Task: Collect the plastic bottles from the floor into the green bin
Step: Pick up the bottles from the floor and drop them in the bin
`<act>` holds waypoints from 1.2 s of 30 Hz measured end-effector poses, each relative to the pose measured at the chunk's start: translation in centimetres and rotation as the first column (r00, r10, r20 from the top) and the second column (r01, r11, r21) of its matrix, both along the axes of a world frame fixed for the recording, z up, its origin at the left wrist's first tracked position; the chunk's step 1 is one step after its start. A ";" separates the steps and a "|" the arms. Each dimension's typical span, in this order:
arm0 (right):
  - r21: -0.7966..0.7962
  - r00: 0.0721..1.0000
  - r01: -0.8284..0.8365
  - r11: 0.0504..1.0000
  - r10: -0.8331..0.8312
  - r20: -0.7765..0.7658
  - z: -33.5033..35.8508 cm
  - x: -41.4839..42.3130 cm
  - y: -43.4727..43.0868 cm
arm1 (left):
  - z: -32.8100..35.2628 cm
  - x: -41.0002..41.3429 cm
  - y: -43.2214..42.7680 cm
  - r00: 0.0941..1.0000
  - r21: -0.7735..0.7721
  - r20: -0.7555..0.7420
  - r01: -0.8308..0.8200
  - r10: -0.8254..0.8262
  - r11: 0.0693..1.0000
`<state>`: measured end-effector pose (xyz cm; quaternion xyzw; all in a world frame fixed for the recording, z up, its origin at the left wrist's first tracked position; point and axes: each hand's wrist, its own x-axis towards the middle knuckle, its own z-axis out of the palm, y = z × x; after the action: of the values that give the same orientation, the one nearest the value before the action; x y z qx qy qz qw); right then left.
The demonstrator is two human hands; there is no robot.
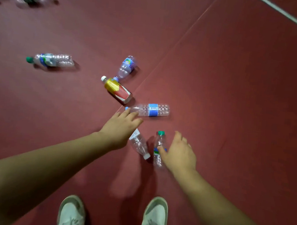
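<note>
Now, over the red floor (235, 102), the empty left hand (123, 123) is reaching flat for the clear blue-labelled plastic bottle (153, 110) while the right hand (181, 152) is spreading, unclenched, over the clear green-capped bottle (160, 140); probably closing both hands is coming next, green bin unseen.

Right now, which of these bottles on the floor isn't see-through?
The gold-and-red bottle with the white cap: its wrap covers the whole body, while every other bottle is clear plastic.
</note>
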<state>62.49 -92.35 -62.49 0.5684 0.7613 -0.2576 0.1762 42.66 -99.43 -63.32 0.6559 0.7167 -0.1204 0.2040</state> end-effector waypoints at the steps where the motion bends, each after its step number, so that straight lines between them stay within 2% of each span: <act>1: -0.003 0.999 -0.029 1.000 0.029 0.027 -2.7 -0.3 0.6 | -3.0 -0.1 0.8 0.997 -0.029 -0.050 0.050 -0.052 0.998; 4: -0.035 0.995 -0.048 0.998 0.051 0.091 -9.9 -0.7 1.7 | -10.9 -0.1 2.6 0.968 -0.149 -0.135 0.191 -0.211 0.970; 8: -0.057 0.989 -0.048 0.997 0.055 0.140 -17.1 -1.0 2.0 | -18.6 0.3 3.4 0.943 -0.215 -0.164 0.252 -0.290 0.943; 13: -0.036 0.984 0.015 0.999 -0.008 0.177 -21.2 -1.0 1.4 | -23.0 0.7 2.2 0.889 -0.104 -0.201 0.399 -0.412 0.911; 15: -0.027 0.986 0.034 0.999 -0.029 0.162 -21.5 -0.8 1.4 | -23.2 0.5 1.7 0.893 -0.063 -0.214 0.391 -0.395 0.918; 18: 0.009 0.990 0.072 0.997 -0.072 0.120 -20.2 -0.9 2.1 | -21.8 -0.4 1.8 0.960 -0.069 -0.186 0.200 -0.210 0.977; 21: 0.071 0.988 0.138 0.988 -0.143 0.062 -14.7 -1.4 3.0 | -16.4 -1.2 1.5 0.990 -0.050 -0.067 -0.130 0.127 0.990; 24: 0.090 0.986 0.164 0.982 -0.166 0.009 -5.4 -2.1 2.8 | -7.1 -1.1 0.4 0.884 -0.047 0.080 -0.459 0.461 0.887; 28: 0.069 0.994 0.100 0.993 -0.098 -0.040 10.6 -4.7 1.3 | 9.1 -0.7 -2.0 0.644 -0.088 0.222 -0.735 0.732 0.673; 30: 0.062 0.995 0.053 0.997 -0.047 -0.087 19.2 -7.0 -0.1 | 17.7 -1.6 -3.9 0.463 -0.119 0.318 -0.846 0.827 0.519; 33: 0.065 0.983 -0.054 0.996 0.065 -0.169 31.2 -11.3 -3.0 | 30.2 -3.7 -7.5 0.211 -0.147 0.416 -0.944 0.885 0.294; 36: 0.070 0.946 -0.204 0.976 0.215 -0.243 42.2 -16.3 -8.2 | 42.2 -6.3 -13.2 0.054 -0.106 0.471 -0.987 0.880 0.117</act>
<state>46.20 -100.53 -20.31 0.4511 0.8389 -0.2900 0.0928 36.37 -112.67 -21.13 0.0528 0.9116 0.2776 0.2986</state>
